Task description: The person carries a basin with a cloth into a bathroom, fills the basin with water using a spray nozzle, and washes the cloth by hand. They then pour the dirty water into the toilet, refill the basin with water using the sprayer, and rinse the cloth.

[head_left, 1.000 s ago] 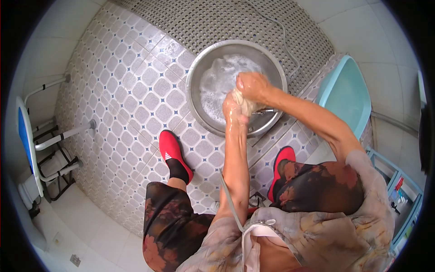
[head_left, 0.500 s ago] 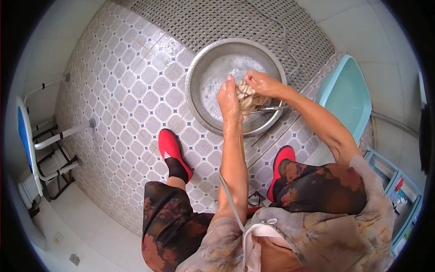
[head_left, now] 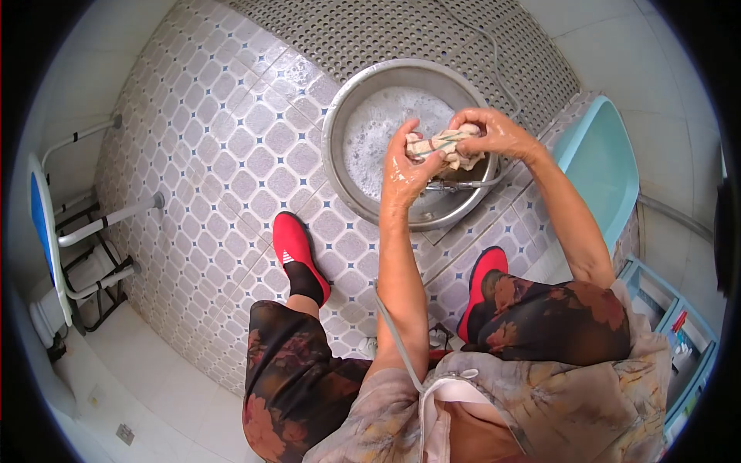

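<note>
A wet, bunched cream cloth point(head_left: 441, 143) with dark stripes is squeezed between my two hands, above the right side of a round metal basin point(head_left: 330, 147). My left hand point(head_left: 407, 171) curls round its left end, the thumb pressing from below. On the other end, my right hand point(head_left: 495, 134) grips with bent fingers and thumb. Both hands are wet. Foamy water point(head_left: 374, 127) fills the basin beneath them. Just below the cloth, a metal shower handset point(head_left: 451, 186) lies across the basin's lower right, partly hidden.
A grey hose point(head_left: 496, 65) runs over the perforated mat point(head_left: 332, 35) behind the basin. To the right stands a light turquoise tub point(head_left: 606, 170), with a blue shelf rack point(head_left: 656, 297) nearer me. A blue-and-white folding seat point(head_left: 46, 231) is at the left wall. My red shoes point(head_left: 293, 239) flank the basin's near side.
My hands have moved slightly apart and to the right, my right hand most. The cloth, hanging loosely bunched before, is now lifted and compressed lengthwise between them, exposing more of the handset.
</note>
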Action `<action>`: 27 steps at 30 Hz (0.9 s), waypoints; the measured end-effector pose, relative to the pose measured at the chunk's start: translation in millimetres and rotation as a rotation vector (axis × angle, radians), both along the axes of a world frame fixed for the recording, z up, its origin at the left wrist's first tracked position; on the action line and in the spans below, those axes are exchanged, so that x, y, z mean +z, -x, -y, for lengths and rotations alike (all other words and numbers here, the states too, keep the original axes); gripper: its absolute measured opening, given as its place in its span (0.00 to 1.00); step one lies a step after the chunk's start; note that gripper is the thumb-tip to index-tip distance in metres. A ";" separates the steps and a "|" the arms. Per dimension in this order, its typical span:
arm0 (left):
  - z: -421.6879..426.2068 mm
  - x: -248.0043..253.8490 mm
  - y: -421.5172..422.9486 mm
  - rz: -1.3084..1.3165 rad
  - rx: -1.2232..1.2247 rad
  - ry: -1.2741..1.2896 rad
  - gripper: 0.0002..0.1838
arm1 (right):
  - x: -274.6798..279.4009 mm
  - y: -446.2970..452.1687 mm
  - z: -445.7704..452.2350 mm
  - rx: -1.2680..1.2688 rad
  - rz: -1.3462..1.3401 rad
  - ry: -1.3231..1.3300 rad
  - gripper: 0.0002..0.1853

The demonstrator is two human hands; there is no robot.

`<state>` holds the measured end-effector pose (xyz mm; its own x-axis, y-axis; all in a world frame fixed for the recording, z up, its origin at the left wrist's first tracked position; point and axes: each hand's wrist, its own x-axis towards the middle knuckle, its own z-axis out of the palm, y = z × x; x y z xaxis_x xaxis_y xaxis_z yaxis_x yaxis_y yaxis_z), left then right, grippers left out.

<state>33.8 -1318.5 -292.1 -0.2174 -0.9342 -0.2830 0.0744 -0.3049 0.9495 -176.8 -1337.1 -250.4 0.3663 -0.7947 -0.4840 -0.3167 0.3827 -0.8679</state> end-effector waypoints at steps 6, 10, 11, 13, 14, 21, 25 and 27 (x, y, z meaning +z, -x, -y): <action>-5.1 -12.1 -13.6 0.241 -0.028 -0.093 0.16 | 33.2 -4.7 4.9 -0.260 0.115 0.127 0.12; -9.1 -26.6 -19.6 0.456 0.242 0.327 0.14 | 47.4 -9.6 4.7 -0.305 0.229 0.304 0.10; -8.9 -25.6 -20.1 0.455 0.244 0.327 0.14 | 53.9 -11.2 4.7 -0.304 0.228 0.303 0.10; -11.2 -22.6 -19.7 0.613 0.505 0.573 0.13 | 63.5 -13.4 2.6 -0.303 0.369 0.327 0.10; -12.3 -22.6 -19.0 0.611 0.501 0.573 0.13 | 60.6 -14.2 3.0 -0.306 0.367 0.327 0.10; -28.3 -41.7 -14.9 0.946 0.453 0.250 0.27 | -9.4 -14.4 17.3 0.171 -0.673 0.871 0.22; -30.6 -53.8 -4.3 1.097 0.269 0.182 0.33 | -58.9 -60.9 6.1 0.153 -0.762 0.658 0.30; -25.0 -64.5 -4.1 1.089 0.160 0.120 0.33 | -85.9 -78.5 -3.6 0.324 -1.046 0.599 0.32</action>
<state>37.8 -1293.5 -356.6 0.2183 -0.9635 -0.1551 -0.7883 -0.2679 0.5539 -98.4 -1333.6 -336.3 0.2444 -0.9356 -0.2548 -0.9654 -0.2102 -0.1541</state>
